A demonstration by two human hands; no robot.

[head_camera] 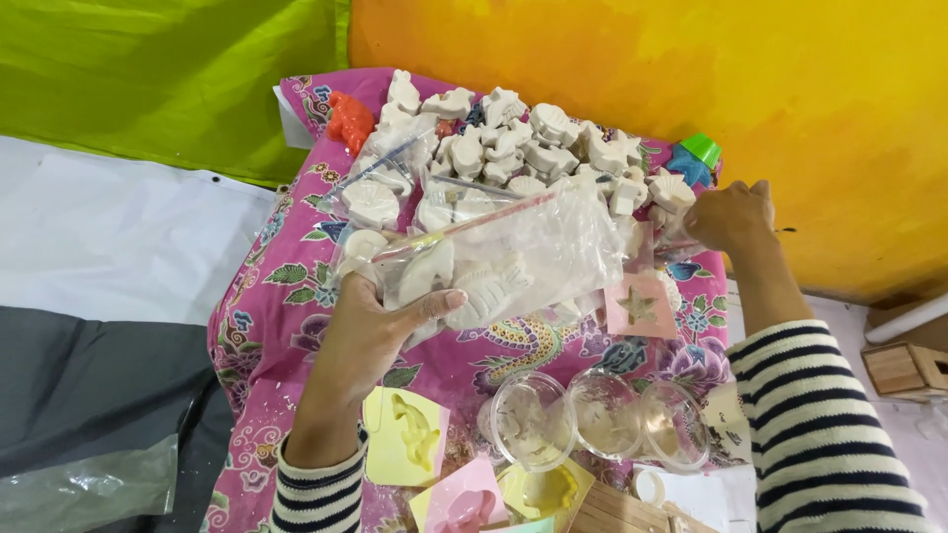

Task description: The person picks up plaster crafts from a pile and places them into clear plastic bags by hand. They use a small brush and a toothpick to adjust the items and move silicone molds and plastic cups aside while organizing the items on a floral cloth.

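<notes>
Fingers of left hand [370, 331] clamped round clear bag [513, 252] w/ white figures; right hand [733, 215] grip unclear.

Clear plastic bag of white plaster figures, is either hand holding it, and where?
The left hand holds the clear plastic bag by its lower left end, thumb across the front. The right hand reaches among the white figures; whether it grips one cannot be told.

A craft stall — white plaster figurines [513, 148] heaped on floral cloth [286, 296], moulds [407, 434] beside.
</notes>
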